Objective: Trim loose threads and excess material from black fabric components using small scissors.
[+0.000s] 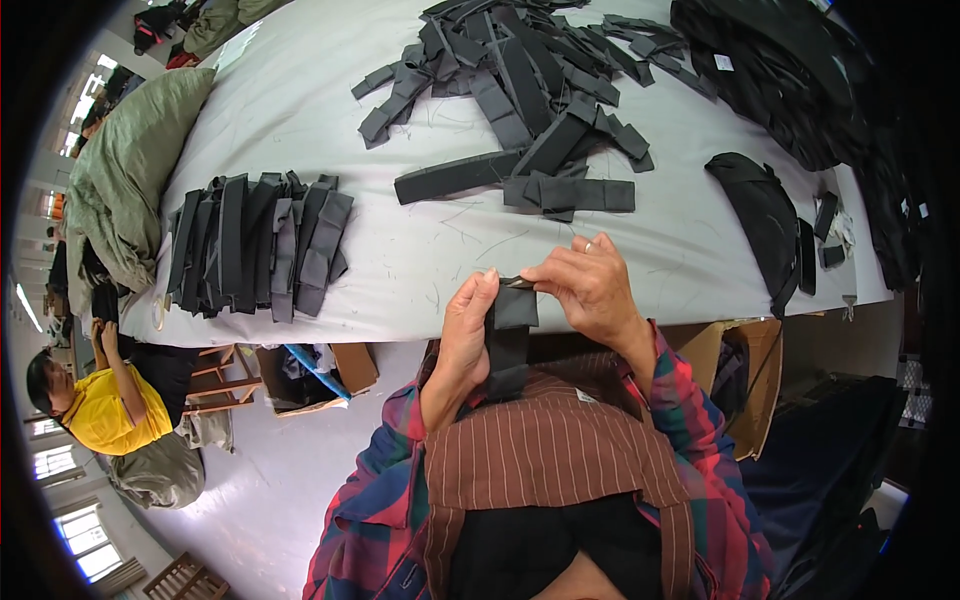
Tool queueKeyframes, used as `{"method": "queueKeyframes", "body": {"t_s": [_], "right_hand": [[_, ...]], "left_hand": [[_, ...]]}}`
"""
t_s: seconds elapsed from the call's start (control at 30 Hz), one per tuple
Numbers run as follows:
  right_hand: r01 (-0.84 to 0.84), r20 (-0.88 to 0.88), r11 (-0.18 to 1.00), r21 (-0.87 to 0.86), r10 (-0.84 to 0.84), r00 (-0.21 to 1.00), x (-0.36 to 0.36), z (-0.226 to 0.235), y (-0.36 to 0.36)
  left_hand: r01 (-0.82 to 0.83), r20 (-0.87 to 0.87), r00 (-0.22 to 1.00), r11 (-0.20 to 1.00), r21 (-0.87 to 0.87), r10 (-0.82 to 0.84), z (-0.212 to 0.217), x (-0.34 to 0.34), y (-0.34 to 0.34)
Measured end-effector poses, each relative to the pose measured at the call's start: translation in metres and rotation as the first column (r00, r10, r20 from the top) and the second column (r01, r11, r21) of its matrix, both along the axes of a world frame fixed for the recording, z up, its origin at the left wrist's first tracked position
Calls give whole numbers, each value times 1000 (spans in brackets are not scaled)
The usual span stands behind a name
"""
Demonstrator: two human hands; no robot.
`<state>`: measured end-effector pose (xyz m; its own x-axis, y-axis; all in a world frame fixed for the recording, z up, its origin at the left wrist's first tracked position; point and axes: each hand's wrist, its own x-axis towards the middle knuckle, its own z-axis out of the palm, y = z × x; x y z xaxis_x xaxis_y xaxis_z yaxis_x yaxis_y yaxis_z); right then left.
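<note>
With a neat row of dark grey padded fabric straps (258,245) already laid out on the pale counter (420,260) and a loose heap (520,90) apparently left, the left hand (468,335) and right hand (590,285) both pinch one dark strap (510,335) just off the counter's near edge.

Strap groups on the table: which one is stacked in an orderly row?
The left group, laid side by side near the table edge; the strap pile farther back lies scattered and crisscrossed.
</note>
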<state>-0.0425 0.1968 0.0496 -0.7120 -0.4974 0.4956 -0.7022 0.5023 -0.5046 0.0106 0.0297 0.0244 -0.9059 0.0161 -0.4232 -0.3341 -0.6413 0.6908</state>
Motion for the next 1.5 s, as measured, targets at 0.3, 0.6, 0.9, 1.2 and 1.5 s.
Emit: {"method": "queueKeyframes", "body": {"t_s": [0.3,0.6,0.9,1.2,1.5], "right_hand": [[3,46,1000,-19,-2,999,0,-4,-1],[101,259,983,-154,-59,964,5,-7,-1],[3,210,997,-71,12,978,1,-13,-17],[263,603,906,-331,-11,798,-13,-21,-35],[124,249,991,-58,-106,963,21,-17,-8]], "left_hand": [[5,13,1000,1000,19,-5,-5,-1,0],[-6,27,1000,1000,8,6,-6,-2,-2],[119,-111,987,992,42,-114,-5,-13,-13],[141,-105,986,984,112,-129,-10,-14,-12],[51,54,997,978,201,-63,-35,-11,-30]]}}
